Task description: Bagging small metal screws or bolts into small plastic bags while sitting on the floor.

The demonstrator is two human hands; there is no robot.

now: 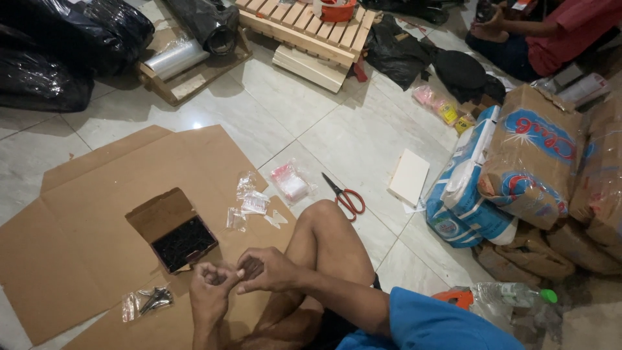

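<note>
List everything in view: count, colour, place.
cardboard sheet: one, brown, flat on floor
open box: one, dark contents, on the cardboard
small bags: several, clear, beyond the box
filled bag: one, clear, dark hardware, near left
scissors: one, red handles, on tiles
pallet: one, pale wood, top
wrapped packs: several, blue and brown, right
another person: one, red top, top right
left hand, right hand: together over the cardboard

The flat cardboard [78, 240] is brown, and the small open box [183, 241] on it is full of dark screws. The scissors [346, 196] have red handles, and the floor [304, 123] is pale grey tile. The sleeve [440, 324] is bright blue, and the sacks [483, 194] are blue and white.
</note>
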